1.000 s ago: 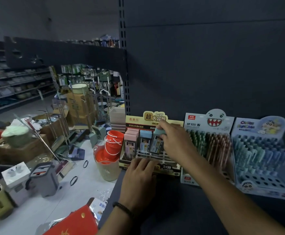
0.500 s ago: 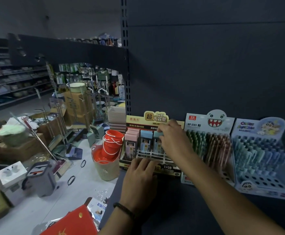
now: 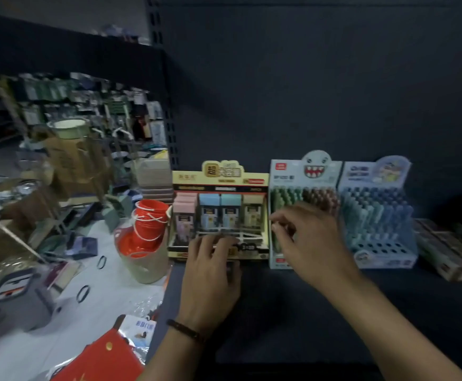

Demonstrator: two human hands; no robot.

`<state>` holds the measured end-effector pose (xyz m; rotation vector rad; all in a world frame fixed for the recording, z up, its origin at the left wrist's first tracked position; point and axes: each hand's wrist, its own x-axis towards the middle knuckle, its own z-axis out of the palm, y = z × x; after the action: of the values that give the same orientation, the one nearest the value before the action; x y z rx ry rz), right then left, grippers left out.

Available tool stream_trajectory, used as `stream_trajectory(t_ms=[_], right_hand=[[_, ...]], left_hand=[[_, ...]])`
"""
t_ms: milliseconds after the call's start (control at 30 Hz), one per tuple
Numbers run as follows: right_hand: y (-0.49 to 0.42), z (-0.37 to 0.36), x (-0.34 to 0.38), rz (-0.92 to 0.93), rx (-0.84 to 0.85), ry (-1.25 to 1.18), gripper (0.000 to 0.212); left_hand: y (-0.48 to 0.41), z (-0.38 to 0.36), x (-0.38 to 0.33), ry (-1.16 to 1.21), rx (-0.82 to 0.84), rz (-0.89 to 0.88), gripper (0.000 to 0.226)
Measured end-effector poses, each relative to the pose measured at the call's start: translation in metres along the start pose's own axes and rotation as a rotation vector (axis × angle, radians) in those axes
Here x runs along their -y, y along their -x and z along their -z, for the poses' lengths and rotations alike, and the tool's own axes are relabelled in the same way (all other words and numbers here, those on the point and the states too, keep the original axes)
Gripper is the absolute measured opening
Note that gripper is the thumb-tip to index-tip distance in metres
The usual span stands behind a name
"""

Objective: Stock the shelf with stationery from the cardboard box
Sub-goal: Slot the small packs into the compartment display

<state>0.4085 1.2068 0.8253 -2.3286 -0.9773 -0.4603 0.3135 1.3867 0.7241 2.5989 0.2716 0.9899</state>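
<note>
A yellow eraser display box (image 3: 220, 182) stands at the left end of the dark shelf (image 3: 293, 312), holding pink, blue, teal and cream erasers upright in rows. My left hand (image 3: 210, 273) rests on the box's front edge, fingers fairly straight. My right hand (image 3: 306, 237) hovers just right of the box, in front of the pen display with a ghost face (image 3: 305, 185); its fingers are loosely curled and hold nothing. A blue pen display (image 3: 375, 213) stands further right. No cardboard box of stock can be made out.
Flat dark packs (image 3: 449, 251) lie at the shelf's right end. Left of the shelf, on the floor, stand a beige bin with red buckets (image 3: 144, 237), a grey mop bucket (image 3: 18, 295), cardboard boxes (image 3: 68, 160) and loose packaging. A red item (image 3: 100, 361) lies at the bottom left.
My right hand has let go of the teal eraser, which now stands in its row, and has pulled back to the right and down. The left hand stays on the box front.
</note>
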Motion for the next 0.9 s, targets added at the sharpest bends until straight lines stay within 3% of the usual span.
stream_trajectory(t_ms=[167,333,467,633,900], right_hand=[[0.088,0.045,-0.045,-0.137,0.031,0.001,0.005],[0.198,0.095,-0.104,-0.347,-0.034,0.026,0.007],[0.304,0.142,-0.153,-0.593,0.051,0.110,0.015],[0.480,0.207,-0.211,-0.905,0.209,0.133,0.036],[0.799,0.295,-0.274,-1.596,0.035,-0.101,0.017]], left_hand=[[-0.004,-0.005,-0.033,0.142,0.070,-0.140,0.021],[0.032,-0.014,-0.145,0.322,0.218,-0.351,0.017],[0.086,-0.047,-0.265,0.414,0.514,-0.512,0.011],[0.176,-0.120,-0.421,0.310,0.879,-0.678,0.007],[0.376,-0.222,-0.620,0.184,1.398,-0.970,0.010]])
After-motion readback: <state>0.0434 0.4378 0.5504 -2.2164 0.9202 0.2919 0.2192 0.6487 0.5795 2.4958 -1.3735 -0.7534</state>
